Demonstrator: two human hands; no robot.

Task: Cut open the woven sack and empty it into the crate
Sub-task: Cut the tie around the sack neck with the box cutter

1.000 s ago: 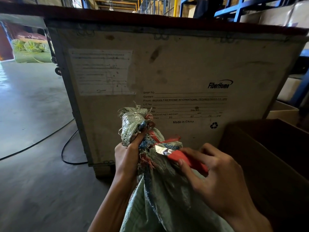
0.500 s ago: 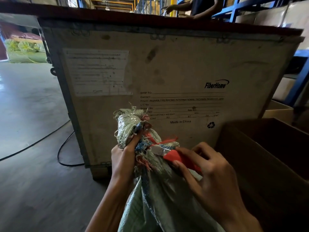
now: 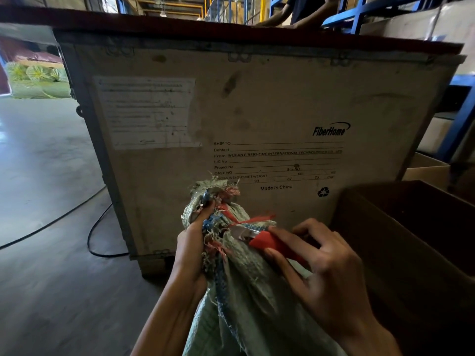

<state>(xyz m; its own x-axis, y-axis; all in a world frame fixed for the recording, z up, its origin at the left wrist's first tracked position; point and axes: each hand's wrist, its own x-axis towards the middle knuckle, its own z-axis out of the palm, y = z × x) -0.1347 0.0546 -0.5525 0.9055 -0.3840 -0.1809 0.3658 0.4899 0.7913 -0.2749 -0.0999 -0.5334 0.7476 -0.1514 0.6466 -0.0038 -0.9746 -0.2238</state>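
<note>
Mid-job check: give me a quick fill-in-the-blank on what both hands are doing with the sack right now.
1. The left hand grips the bunched neck of the woven ____.
2. The right hand holds a knife whose handle is ____ in colour.
3. The knife's blade rests against the sack just below its tied ____.
4. The big crate behind the sack bears the printed brand name ____.

Missing words: sack; red; neck; FiberHome

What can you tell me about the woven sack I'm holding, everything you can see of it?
The woven sack is pale grey-green plastic weave with frayed blue and red threads. Its neck is bunched and tied shut with red string, standing upright before the wooden crate. The left hand grips the neck; the right hand presses a red-handled knife blade against the tie.
</note>
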